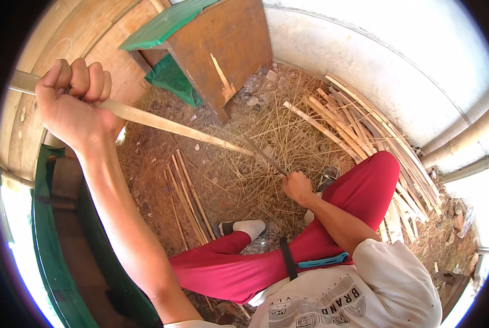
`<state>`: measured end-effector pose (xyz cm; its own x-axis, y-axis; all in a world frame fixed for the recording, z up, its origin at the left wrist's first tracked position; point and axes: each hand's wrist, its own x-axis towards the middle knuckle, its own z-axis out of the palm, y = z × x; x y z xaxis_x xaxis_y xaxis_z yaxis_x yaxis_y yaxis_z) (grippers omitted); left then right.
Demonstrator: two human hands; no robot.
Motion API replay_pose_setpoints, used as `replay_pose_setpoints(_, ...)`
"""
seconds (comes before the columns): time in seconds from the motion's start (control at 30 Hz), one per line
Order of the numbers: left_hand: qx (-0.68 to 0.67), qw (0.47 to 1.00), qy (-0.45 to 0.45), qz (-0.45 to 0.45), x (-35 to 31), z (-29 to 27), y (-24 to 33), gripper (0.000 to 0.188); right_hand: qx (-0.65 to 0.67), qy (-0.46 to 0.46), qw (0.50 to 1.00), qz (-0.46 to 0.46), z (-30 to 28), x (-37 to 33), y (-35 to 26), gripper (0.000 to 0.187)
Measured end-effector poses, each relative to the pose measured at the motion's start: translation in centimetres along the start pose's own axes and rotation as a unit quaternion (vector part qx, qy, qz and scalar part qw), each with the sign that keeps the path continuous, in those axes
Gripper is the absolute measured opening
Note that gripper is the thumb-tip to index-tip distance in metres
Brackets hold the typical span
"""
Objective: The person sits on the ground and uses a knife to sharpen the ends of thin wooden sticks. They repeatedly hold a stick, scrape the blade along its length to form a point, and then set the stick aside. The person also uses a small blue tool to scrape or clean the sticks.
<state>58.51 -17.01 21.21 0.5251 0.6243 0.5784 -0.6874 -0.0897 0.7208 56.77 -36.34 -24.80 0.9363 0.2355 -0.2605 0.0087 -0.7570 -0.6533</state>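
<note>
My left hand (pixel 75 101), raised at the upper left, is closed in a fist round a long pale bamboo strip (pixel 168 124). The strip slants down to the right, and a short end sticks out beyond the fist on the left. Low in the middle, my right hand (pixel 298 187) grips a knife with a long, thin dark blade (pixel 269 159). Its handle is hidden in the fingers. The blade points up and left and meets or crosses the strip's lower end; whether they touch I cannot tell.
Thin shavings (pixel 261 147) litter the earth floor. A pile of split bamboo strips (pixel 359 120) lies to the right, and several more strips (pixel 187 191) lie left of my foot. A brown wooden box (pixel 222 49) with green covering stands ahead, beside a white wall (pixel 375 44).
</note>
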Motion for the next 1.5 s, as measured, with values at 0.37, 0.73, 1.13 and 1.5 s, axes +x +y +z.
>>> replay_pose_setpoints(0.37,-0.068,0.989,-0.124,-0.039,0.8,-2.8,0.9,0.04,-0.048,-0.142,0.982,0.111,4.5,1.4,7.3,0.037)
replay_pose_setpoints(0.73,0.034,0.988,0.069,0.133,3.7,-4.7,9.4,0.035,-0.035,-0.126,0.98,0.152,3.4,1.3,7.7,0.035)
replay_pose_setpoints(1.13,0.017,0.898,0.397,0.188,6.5,-30.0,9.0,0.05,-0.049,-0.098,0.993,0.033,-12.5,-2.4,-4.8,0.048)
replay_pose_setpoints(1.5,-0.348,0.88,0.322,-0.019,-5.6,-46.9,-6.6,0.039,0.145,0.26,0.954,-0.024,-24.7,-18.5,6.8,0.055)
